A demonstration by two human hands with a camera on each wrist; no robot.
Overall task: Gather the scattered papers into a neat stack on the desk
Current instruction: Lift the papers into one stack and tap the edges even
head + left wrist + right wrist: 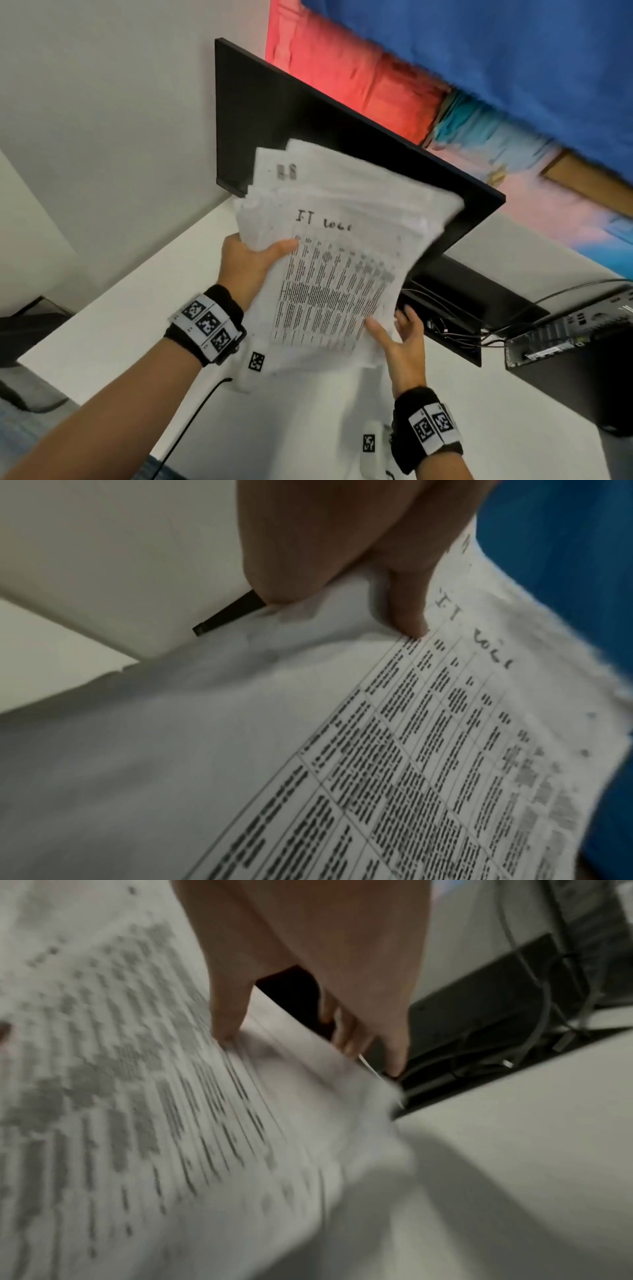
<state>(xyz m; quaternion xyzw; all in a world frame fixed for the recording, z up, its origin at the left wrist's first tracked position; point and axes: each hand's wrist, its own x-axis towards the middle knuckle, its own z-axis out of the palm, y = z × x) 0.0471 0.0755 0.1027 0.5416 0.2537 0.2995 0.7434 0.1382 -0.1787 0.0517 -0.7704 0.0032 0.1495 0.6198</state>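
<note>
Left hand (247, 263) grips papers (337, 260); right hand (400, 337) touches their edge

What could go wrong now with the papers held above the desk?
The papers are fanned unevenly; the left hand pinches only one edge, so sheets may slip out. The right hand is open at the lower corner, near the cable slot, where a loose sheet might drop.

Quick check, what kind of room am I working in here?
Most likely an office workstation: a white desk against a partition, a black monitor, a desktop computer with cables, and printed papers held in the left hand.
</note>
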